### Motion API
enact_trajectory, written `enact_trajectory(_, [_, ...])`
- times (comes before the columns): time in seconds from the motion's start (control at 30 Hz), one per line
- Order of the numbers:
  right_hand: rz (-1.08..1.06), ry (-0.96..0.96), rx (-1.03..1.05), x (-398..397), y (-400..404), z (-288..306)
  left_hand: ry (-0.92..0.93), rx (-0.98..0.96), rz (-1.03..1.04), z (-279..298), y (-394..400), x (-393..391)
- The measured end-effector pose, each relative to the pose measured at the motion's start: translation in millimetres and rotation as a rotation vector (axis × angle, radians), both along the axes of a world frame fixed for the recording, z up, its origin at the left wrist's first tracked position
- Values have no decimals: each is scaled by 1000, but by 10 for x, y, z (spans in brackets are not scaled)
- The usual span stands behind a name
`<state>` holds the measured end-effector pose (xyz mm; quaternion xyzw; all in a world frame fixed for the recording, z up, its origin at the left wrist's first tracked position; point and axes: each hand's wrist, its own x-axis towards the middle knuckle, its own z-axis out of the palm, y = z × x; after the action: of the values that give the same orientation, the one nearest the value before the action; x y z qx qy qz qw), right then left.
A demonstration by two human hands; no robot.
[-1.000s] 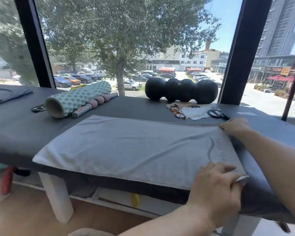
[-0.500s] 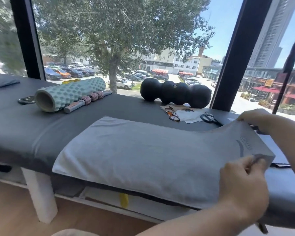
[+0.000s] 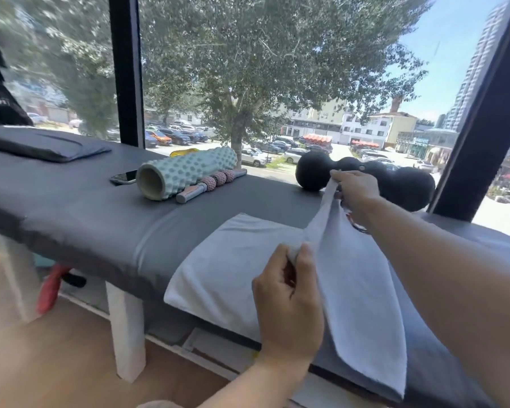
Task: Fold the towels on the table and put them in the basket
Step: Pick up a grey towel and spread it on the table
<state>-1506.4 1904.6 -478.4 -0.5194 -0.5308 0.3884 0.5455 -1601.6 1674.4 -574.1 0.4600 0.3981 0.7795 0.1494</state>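
A pale grey towel (image 3: 236, 260) lies on the dark grey padded table (image 3: 86, 207), with its left part flat and its right end lifted and carried over toward the left. My left hand (image 3: 289, 301) pinches the towel's near corner above the cloth. My right hand (image 3: 354, 189) pinches the far corner, raised in front of the black roller. The lifted half hangs between both hands and drapes down to the table's near edge. No basket is in view.
A teal bumpy foam roller (image 3: 183, 172), a pink-beaded massage stick (image 3: 212, 185) and a phone (image 3: 124, 177) lie at the back left. A black lobed roller (image 3: 395, 181) sits by the window. A dark folded pad (image 3: 42, 144) is far left. White table leg (image 3: 127, 328) below.
Both hands have raised the towel's right end off the table and swung it leftward over the flat part. The view has shifted to the left.
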Motion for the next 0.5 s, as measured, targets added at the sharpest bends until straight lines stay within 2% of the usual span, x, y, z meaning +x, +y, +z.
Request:
enact_trajectory(0.2, [-227,-179,173,-618,77,-174,-97,0,86,-120,11,-407])
enact_trajectory(0.37, [-227,-244,205,-1015,135,-199,-153,-15,126,-124,23,-638])
enact_trajectory(0.5, [-188,-386,184,-1316,163,-278,-144,-78,232,-222,58,-909])
